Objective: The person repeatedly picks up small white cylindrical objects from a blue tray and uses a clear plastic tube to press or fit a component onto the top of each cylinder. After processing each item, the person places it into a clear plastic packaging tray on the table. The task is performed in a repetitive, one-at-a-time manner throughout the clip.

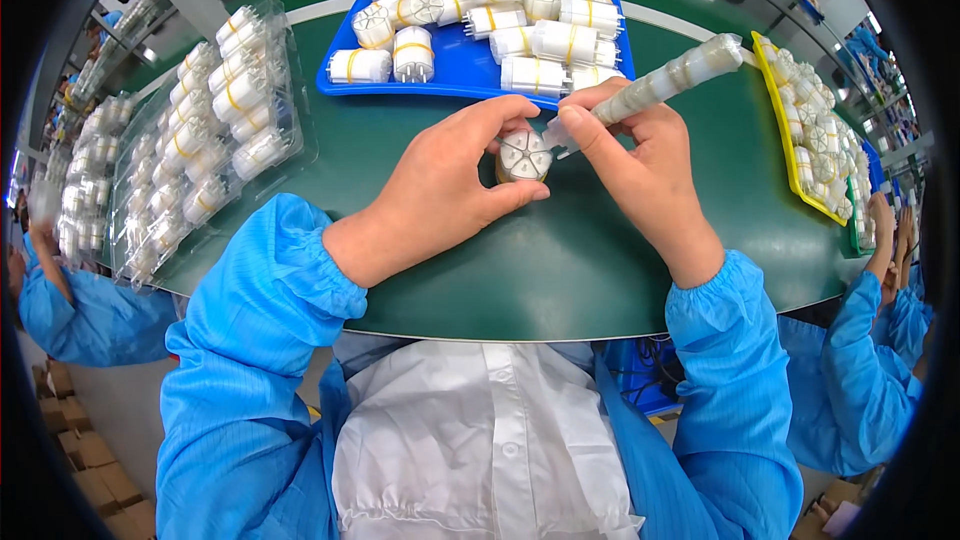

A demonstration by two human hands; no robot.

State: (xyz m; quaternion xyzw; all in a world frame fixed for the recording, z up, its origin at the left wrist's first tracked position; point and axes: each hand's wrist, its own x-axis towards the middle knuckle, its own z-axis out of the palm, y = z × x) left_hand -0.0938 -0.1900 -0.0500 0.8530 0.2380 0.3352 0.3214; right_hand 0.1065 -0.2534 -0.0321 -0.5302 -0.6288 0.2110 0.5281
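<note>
My left hand (455, 175) grips a small white cylindrical part (524, 156) with a yellow band, its spoked end face turned up toward me. My right hand (625, 150) holds a long tape-wrapped tool (668, 80) like a pen, its tip touching the part's end face. Both hands hover over the green table (560, 270), just in front of a blue tray (462, 62) piled with several similar white parts.
Clear plastic blister trays (205, 130) full of the same parts lie at the left. A yellow tray (800, 155) with more parts sits at the right. Other people in blue sleeves work at the left (70, 310) and right (870, 360) edges.
</note>
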